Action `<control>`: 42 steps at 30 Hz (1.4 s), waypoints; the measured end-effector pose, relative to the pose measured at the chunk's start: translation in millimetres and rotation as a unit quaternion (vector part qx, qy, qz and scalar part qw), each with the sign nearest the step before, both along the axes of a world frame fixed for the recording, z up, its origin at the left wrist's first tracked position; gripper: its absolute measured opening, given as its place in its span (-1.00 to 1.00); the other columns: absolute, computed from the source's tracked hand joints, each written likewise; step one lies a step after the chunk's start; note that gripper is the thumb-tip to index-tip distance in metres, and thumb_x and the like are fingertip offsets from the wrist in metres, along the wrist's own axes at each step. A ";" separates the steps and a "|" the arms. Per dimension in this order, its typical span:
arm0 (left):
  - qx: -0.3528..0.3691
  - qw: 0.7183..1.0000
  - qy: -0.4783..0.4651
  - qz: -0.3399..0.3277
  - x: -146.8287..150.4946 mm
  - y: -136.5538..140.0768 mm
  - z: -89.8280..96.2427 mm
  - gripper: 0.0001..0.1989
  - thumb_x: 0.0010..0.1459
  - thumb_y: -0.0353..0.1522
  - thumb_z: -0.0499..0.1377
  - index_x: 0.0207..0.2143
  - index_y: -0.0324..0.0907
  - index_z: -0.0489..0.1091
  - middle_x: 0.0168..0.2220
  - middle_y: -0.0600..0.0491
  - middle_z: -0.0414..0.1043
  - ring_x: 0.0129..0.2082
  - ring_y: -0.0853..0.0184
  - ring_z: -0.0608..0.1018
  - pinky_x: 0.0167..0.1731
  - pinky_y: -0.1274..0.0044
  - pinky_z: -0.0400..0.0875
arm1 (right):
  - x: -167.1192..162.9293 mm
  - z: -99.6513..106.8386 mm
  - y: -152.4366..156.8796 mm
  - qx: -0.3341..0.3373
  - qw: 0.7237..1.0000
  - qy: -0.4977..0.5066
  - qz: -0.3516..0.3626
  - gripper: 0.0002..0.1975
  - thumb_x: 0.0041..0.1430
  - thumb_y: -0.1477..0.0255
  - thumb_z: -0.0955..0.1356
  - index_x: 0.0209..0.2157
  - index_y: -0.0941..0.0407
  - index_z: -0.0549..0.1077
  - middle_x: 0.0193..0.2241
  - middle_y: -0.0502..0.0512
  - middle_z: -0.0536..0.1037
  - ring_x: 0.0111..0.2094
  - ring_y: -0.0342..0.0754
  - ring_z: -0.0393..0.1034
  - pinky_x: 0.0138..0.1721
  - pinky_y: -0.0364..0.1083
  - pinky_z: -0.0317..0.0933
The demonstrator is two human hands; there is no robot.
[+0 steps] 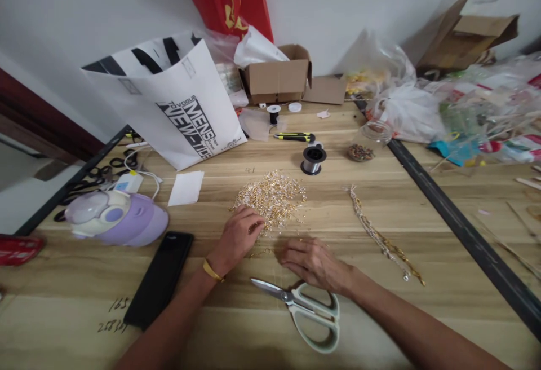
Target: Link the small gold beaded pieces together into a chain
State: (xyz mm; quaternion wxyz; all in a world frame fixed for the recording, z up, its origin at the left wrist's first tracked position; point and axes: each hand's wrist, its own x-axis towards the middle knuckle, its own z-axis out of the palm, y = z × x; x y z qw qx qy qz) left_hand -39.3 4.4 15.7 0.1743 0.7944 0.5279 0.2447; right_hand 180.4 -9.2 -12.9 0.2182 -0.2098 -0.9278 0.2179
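A pile of small gold and clear beads [270,198] is heaped on the wooden table. At its near edge, my left hand [240,236] has its thumb and fingers curled together; anything between the tips is too small to name. My right hand [310,261] rests low on the table, fingers bent and pressed together, and its grip is hidden. A thin gold strand [262,252] lies between both hands. Just below my right hand are scissors [287,298] with pale green handles. To the right lie silver and gold chains [376,234], joined at the far end.
Farther back are a wire spool [313,161], a yellow-black utility knife [295,136] and a jar of beads [362,147]. A black phone [160,280], purple device [131,220], paper slips [186,188] and white bag [181,105] are leftward. Plastic bags [414,110] crowd the right.
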 end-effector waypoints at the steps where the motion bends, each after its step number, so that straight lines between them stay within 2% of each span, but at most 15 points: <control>1: 0.002 1.000 0.014 -0.006 2.4 1.5 0.9 -0.88 0.14 -0.49 0.12 -0.36 -0.19 0.46 -0.35 0.02 0.45 -0.26 0.28 0.43 -0.13 0.40 0.30 | 0.1 -0.2 0.1 0.000 1.000 0.000 0.002 -0.81 0.32 0.45 0.19 -0.29 0.13 0.41 -0.32 0.08 0.47 -0.33 -0.14 0.39 -0.32 -0.17 0.19; 6: 0.024 0.996 0.082 -0.039 15.7 11.7 3.6 -0.85 0.20 -0.44 0.09 -0.37 -0.20 0.45 -0.37 0.01 0.43 -0.26 0.26 0.39 -0.16 0.40 0.28 | 0.9 -0.1 0.5 0.001 1.000 -0.005 0.007 -0.83 0.31 0.46 0.20 -0.28 0.13 0.40 -0.33 0.08 0.47 -0.34 -0.13 0.37 -0.33 -0.17 0.18; 10: 0.038 0.992 0.114 -0.040 25.3 21.1 0.9 -0.84 0.22 -0.41 0.08 -0.39 -0.22 0.43 -0.36 0.01 0.40 -0.25 0.25 0.36 -0.17 0.41 0.26 | 0.9 -0.2 0.3 0.013 1.000 -0.009 0.000 -0.84 0.31 0.46 0.20 -0.29 0.13 0.38 -0.33 0.07 0.46 -0.35 -0.14 0.36 -0.36 -0.17 0.16; 20: 0.018 0.991 0.122 -0.050 27.7 28.2 -3.4 -0.85 0.20 -0.47 0.05 -0.43 -0.23 0.36 -0.37 0.01 0.36 -0.27 0.26 0.36 -0.20 0.44 0.27 | 0.7 0.1 1.6 0.025 1.000 0.005 0.007 -0.84 0.31 0.47 0.19 -0.30 0.14 0.37 -0.34 0.06 0.45 -0.37 -0.16 0.35 -0.37 -0.18 0.15; 26: -0.006 1.000 -0.022 0.001 18.7 32.1 -6.8 -0.87 0.16 -0.43 0.08 -0.45 -0.23 0.35 -0.39 0.01 0.41 -0.32 0.30 0.41 -0.22 0.47 0.28 | 1.2 0.8 1.6 0.010 1.000 -0.010 0.002 -0.85 0.31 0.47 0.20 -0.29 0.14 0.37 -0.33 0.05 0.45 -0.35 -0.15 0.35 -0.34 -0.17 0.15; 29: -0.065 0.991 -0.113 0.024 16.0 31.9 -4.5 -0.86 0.14 -0.39 0.09 -0.43 -0.24 0.39 -0.40 0.01 0.45 -0.37 0.34 0.45 -0.29 0.52 0.31 | 1.3 0.3 2.0 0.010 1.000 -0.008 0.007 -0.84 0.32 0.47 0.18 -0.28 0.14 0.37 -0.30 0.06 0.46 -0.33 -0.15 0.35 -0.34 -0.17 0.14; 36: -0.163 0.952 -0.249 0.072 14.3 32.2 -10.3 -0.82 0.01 -0.31 0.20 -0.47 -0.28 0.41 -0.50 0.05 0.45 -0.48 0.39 0.45 -0.43 0.60 0.31 | 0.5 -1.1 2.2 0.008 1.000 -0.008 0.003 -0.82 0.32 0.46 0.17 -0.29 0.13 0.37 -0.30 0.06 0.46 -0.34 -0.14 0.36 -0.38 -0.16 0.11; 42: -0.251 0.893 -0.357 0.105 16.2 32.5 -11.2 -0.73 -0.12 -0.24 0.30 -0.48 -0.29 0.42 -0.47 0.00 0.53 -0.53 0.41 0.47 -0.46 0.59 0.35 | 0.6 0.2 1.9 0.007 1.000 -0.004 -0.001 -0.84 0.32 0.46 0.18 -0.28 0.13 0.37 -0.29 0.07 0.47 -0.35 -0.15 0.37 -0.38 -0.16 0.11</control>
